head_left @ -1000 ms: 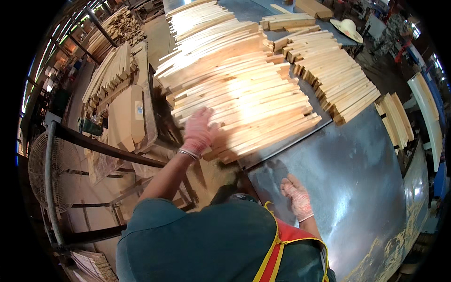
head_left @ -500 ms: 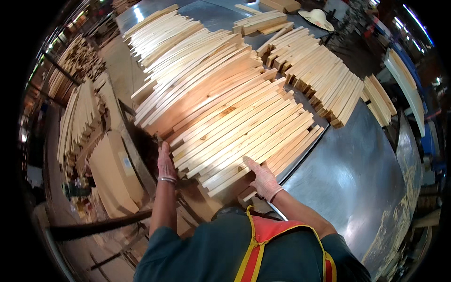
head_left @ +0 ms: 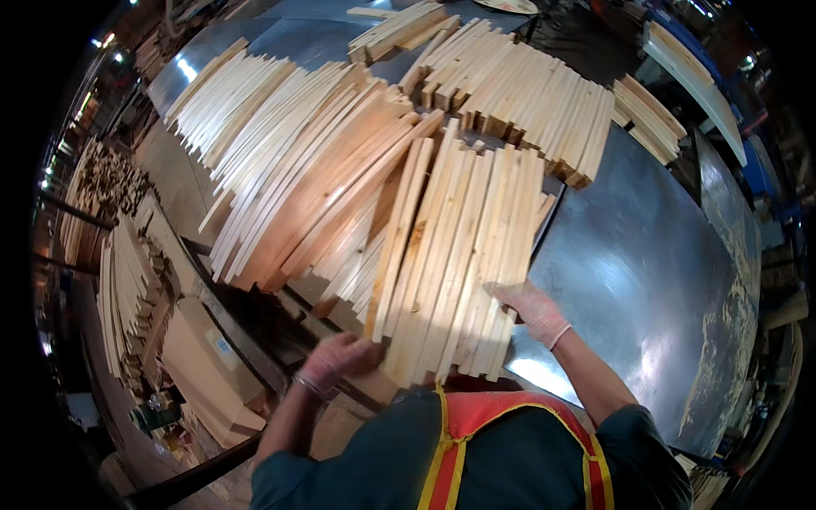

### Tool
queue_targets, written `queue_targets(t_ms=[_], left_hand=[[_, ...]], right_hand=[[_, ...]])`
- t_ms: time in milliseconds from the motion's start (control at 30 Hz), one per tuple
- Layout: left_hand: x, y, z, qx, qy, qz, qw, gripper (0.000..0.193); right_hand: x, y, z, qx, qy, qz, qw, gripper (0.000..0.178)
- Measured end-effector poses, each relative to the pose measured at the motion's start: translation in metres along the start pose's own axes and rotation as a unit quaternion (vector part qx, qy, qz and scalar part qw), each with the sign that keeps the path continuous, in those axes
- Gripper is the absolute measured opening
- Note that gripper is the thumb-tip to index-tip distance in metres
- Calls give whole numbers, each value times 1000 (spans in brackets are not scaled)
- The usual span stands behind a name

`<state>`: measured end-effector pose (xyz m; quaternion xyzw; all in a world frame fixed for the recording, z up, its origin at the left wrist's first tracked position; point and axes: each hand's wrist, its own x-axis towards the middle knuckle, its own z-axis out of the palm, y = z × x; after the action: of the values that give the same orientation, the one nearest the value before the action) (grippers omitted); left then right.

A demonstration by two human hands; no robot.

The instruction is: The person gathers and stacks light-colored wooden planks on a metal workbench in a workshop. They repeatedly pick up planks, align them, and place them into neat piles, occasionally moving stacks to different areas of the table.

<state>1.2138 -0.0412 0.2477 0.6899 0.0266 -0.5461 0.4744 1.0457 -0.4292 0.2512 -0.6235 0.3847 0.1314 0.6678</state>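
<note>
A row of pale wooden slats (head_left: 455,246) lies side by side in front of me, turned so the near ends point at my body. My right hand (head_left: 531,308), in a pinkish glove, grips its right edge, thumb on top and the other fingers mostly hidden. At the lower left corner, my gloved left hand (head_left: 342,359) is close against the outermost slat. Its fingers are bent but smeared by motion, so their hold is unclear. Just left of these slats, a wide layer of more slats (head_left: 297,161) fans out over reddish boards (head_left: 327,200).
Another row of thicker wooden strips (head_left: 531,98) lies beyond, on a shiny metal tabletop (head_left: 629,280). Short blocks (head_left: 399,30) sit at the far edge. A cardboard box (head_left: 204,365) and stacked wood (head_left: 127,289) stand at left, and more strips (head_left: 650,119) at far right.
The near slats have turned from slanting to almost straight away from me, parting from the left layer. My left hand has come down and right; my right hand has shifted right, still gripping.
</note>
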Motion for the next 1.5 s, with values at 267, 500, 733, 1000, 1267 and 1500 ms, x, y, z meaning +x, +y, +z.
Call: queue_targets(t_ms=[267, 500, 733, 1000, 1267, 1500], left_hand=[[105, 80, 23, 143, 39, 133, 980, 63], [74, 109, 67, 168, 89, 70, 979, 54], [71, 176, 109, 142, 51, 182, 972, 61], [149, 307, 177, 179, 5, 221, 959, 57], [333, 476, 279, 177, 0, 263, 948, 41], [472, 573, 350, 475, 45, 221, 851, 73]], right_hand=[[25, 34, -12, 92, -63, -24, 993, 105], [41, 32, -39, -108, -70, -93, 987, 99], [3, 1, -73, -66, -19, -3, 998, 93], [30, -70, -180, 39, 65, -72, 994, 65], [187, -180, -402, -10, 147, -220, 964, 58], [318, -200, -501, -118, 255, -161, 946, 69]])
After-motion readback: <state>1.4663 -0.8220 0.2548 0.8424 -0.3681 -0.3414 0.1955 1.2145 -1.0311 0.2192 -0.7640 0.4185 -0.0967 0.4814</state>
